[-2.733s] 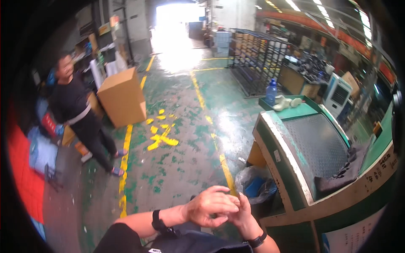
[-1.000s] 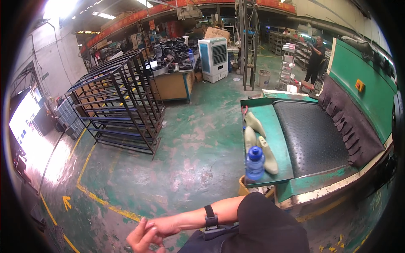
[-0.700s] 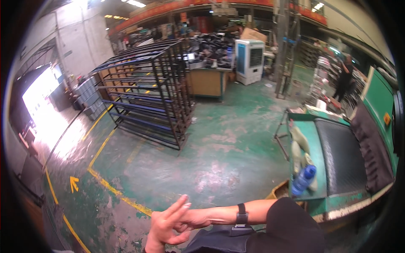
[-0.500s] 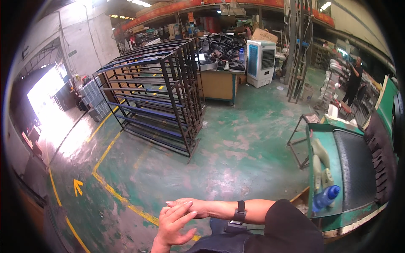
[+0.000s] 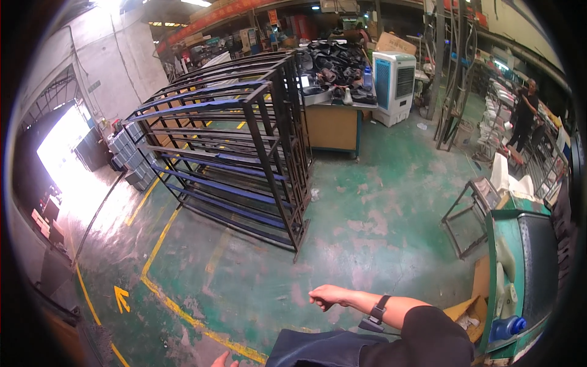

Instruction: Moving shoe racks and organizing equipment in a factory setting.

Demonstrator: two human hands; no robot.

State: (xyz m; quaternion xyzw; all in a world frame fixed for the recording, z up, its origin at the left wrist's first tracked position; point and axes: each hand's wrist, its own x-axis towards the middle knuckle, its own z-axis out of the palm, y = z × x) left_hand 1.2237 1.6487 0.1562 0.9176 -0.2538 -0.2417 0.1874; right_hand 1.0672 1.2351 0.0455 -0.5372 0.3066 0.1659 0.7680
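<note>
Your right hand (image 5: 329, 296) is out ahead of you above the green floor (image 5: 367, 263), the fingers curled inward; how firmly they close, and whether on anything, cannot be told. Only the fingertips of your left hand (image 5: 225, 361) show at the lower edge of view, so you cannot tell its state. The forearm lies across your front, well apart from the green tabletop (image 5: 506, 225) on your right. There, the blue bottle (image 5: 507, 328) is at the near left corner, and the pale shoe forms (image 5: 506, 257) line the left edge beyond it, probably put there to leave the black mat (image 5: 539, 263) beside them uncovered. The raised rim likely keeps them from rolling off. An open cardboard box (image 5: 481, 278) sits below that edge, perhaps to be within reach. Ahead, the black metal rack (image 5: 271, 177) stands on the floor just beside a painted yellow line (image 5: 177, 310), which presumably marks where it belongs.
</note>
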